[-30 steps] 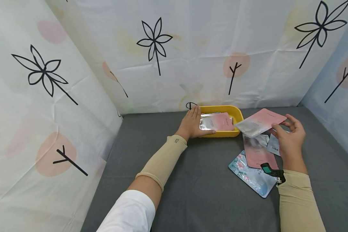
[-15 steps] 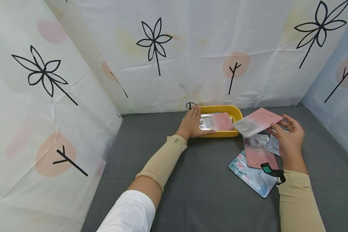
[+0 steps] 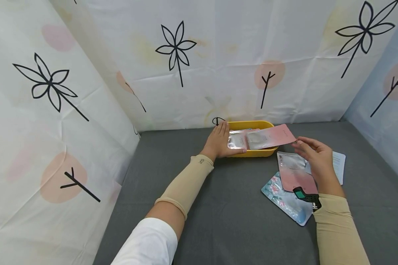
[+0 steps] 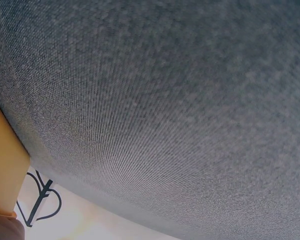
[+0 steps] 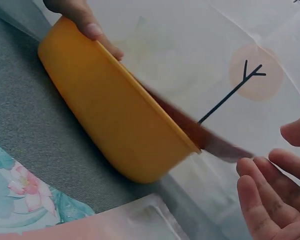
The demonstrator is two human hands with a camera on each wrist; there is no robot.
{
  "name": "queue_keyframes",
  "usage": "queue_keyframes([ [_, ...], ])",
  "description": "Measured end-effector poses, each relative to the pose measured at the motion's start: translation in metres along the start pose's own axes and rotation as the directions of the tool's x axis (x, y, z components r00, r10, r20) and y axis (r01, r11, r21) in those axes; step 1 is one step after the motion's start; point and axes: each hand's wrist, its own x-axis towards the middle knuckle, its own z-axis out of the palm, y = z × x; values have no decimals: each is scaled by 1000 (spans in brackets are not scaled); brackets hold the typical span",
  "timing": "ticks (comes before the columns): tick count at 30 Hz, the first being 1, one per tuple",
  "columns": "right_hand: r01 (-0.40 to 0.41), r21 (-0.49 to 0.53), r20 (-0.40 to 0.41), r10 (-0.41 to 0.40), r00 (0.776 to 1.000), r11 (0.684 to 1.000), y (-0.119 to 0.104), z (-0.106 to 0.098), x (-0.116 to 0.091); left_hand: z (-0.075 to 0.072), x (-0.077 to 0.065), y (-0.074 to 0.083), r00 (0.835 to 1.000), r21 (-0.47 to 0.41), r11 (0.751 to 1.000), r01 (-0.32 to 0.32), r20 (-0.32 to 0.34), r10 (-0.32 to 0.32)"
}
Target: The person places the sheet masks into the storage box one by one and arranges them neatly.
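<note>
My left hand (image 3: 217,141) lies along the left end of a yellow plastic basket (image 3: 252,154), fingers straight and thumb stretched along the near rim. Inside the basket is a pink-and-silver sheet mask packet (image 3: 237,140). Another pink-and-silver sheet mask packet (image 3: 272,137) overlaps it from the right, its pink end jutting past the basket. My right hand (image 3: 318,156) has its fingertips (image 5: 246,172) right at that end. In the right wrist view the topmost digit is raised apart from the packet's edge. The left wrist view catches mostly grey cloth and an edge of the hand.
Right of the basket, a pink sheet mask packet (image 3: 293,173) lies on a blue floral packet (image 3: 288,202). A white packet (image 3: 339,167) sits partly behind my right hand. Grey cloth (image 3: 238,213) covers the table, with a printed white curtain (image 3: 215,73) at the back.
My right hand has moved left with the upper pink packet, which now lies over the basket. More of the white packet has come into view. The left hand keeps its place.
</note>
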Motion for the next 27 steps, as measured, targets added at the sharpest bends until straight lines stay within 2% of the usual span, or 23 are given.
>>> queue_keyframes([
  [3,-20,-116,58,26,998,993,1,2,-1,1,1,0,1000,-15,1000,-1,1,1],
  [7,-26,-242,94,50,994,970,3,4,0,0,1,0,1000,-23,1000,2,10,-2],
  [11,-35,-345,103,74,992,938,3,5,1,1,1,-1,1000,-16,1000,5,10,-5],
  [15,-39,-402,87,81,993,915,1,1,0,1,1,-1,1000,-13,1000,5,14,-5],
  [19,-21,-368,58,46,997,929,-2,-8,0,1,1,0,1000,-18,1000,12,22,-12],
  [24,-5,-214,13,8,1000,977,-5,-24,0,0,1,0,1000,-20,1000,13,17,-12],
  [27,2,-122,-18,-4,1000,993,-9,-33,-1,-1,0,-1,1000,-15,1000,9,4,-9],
])
